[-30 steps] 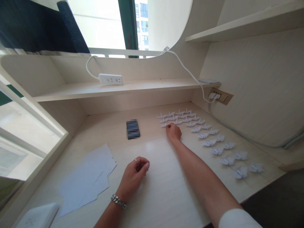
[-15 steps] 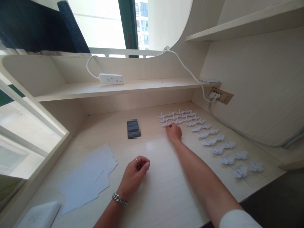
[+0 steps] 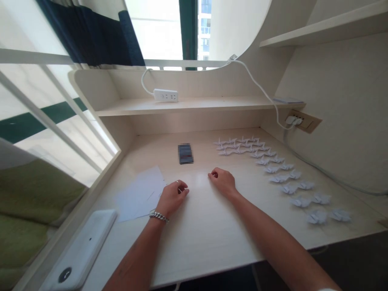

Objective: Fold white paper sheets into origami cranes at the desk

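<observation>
One head-worn camera looks forward and down, close over the pale wood-grain counter (image 3: 218,226). It faces the long pale wall shelf (image 3: 212,104) and bright window (image 3: 157,28); the edges seem stretched.

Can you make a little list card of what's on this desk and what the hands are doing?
Left hand: curled on the desk, beside the paper sheets
Right hand: curled on the desk, nothing seen in it
Paper cranes: rows at the right
Dark flat thing: behind the hands
Power strip: on the shelf
</observation>
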The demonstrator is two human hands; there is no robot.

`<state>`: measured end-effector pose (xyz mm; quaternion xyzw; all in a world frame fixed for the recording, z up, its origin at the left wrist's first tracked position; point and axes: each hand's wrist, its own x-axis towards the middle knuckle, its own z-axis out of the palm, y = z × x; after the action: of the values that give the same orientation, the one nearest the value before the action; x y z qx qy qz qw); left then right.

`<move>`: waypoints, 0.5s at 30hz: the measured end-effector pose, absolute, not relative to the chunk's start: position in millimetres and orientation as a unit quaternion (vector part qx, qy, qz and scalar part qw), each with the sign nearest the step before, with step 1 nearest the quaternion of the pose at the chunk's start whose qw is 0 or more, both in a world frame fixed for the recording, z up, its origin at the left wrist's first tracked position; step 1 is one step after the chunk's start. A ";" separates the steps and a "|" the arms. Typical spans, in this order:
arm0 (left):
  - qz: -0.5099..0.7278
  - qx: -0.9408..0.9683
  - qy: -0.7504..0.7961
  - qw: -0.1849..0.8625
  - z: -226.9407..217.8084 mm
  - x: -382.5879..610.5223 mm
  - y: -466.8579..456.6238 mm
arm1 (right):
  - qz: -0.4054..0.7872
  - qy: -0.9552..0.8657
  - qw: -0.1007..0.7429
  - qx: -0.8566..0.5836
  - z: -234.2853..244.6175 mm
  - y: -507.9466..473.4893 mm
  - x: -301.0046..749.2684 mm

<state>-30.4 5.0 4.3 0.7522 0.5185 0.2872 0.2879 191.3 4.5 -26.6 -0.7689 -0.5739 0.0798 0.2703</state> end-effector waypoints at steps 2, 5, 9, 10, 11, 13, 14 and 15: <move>0.241 0.768 0.538 0.252 9.6 -39.8 4.8 | 0.087 -0.601 0.252 -0.753 -26.3 -9.8 177.5; 0.174 0.780 0.567 0.201 18.3 -65.5 2.8 | 0.098 -0.640 0.238 -0.724 -26.2 -25.5 162.8; 0.116 0.737 0.658 0.101 27.2 -123.3 -1.2 | 0.110 -0.684 0.225 -0.685 -25.3 -33.7 157.3; 0.111 0.723 0.676 0.088 28.6 -138.5 -1.6 | 0.118 -0.683 0.226 -0.685 -25.1 -34.0 158.0; 0.104 0.711 0.692 0.077 29.6 -152.4 -1.3 | 0.127 -0.683 0.229 -0.682 -24.9 -34.0 159.1; 0.071 0.691 0.717 0.059 30.4 -173.8 1.4 | 0.143 -0.685 0.231 -0.676 -25.1 -33.4 162.0; 0.058 0.680 0.729 0.054 30.1 -180.7 3.7 | 0.148 -0.686 0.231 -0.674 -25.4 -33.0 163.3; 0.045 0.671 0.738 0.052 29.5 -185.3 6.6 | 0.153 -0.686 0.232 -0.673 -25.9 -32.5 164.6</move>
<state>-185.3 6.6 29.5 0.6713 0.7380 0.0451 0.0519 164.6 -32.5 -25.9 -0.6725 -0.6861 0.1526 0.2317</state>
